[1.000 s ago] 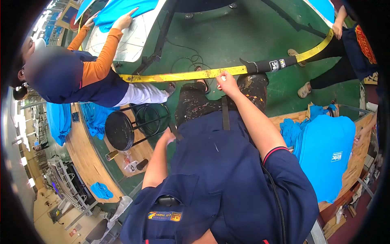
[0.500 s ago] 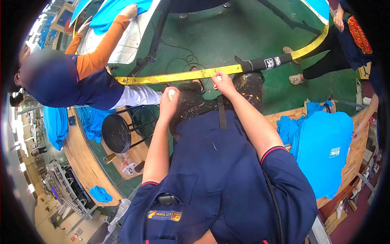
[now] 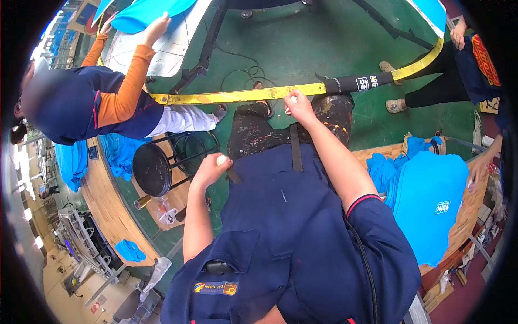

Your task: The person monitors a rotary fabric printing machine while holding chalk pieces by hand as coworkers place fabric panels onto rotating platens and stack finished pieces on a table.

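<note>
My left hand (image 3: 211, 169) is closed beside my waist, with a small white piece (image 3: 220, 160) showing at its fingers; its kind is unclear. My right hand (image 3: 300, 109) is closed in front of my thighs, just on my side of a yellow curved band (image 3: 243, 96). A small white piece (image 3: 293, 99) shows at its fingers too. Whether the right hand touches the band I cannot tell. A black sleeve with white lettering (image 3: 350, 84) wraps the band to the right.
At left, a co-worker (image 3: 124, 102) in orange sleeves handles blue fabric (image 3: 151, 13) over a white panel (image 3: 159, 46). Another person (image 3: 464, 70) stands at right. A black stool (image 3: 152, 169) is left of me; blue covers (image 3: 429, 200) lie on a wooden table (image 3: 477, 200) at right.
My left hand has drawn back toward my waist, away from the yellow band. My right hand stays nearly in place. The co-worker's hand at left has shifted on the blue fabric.
</note>
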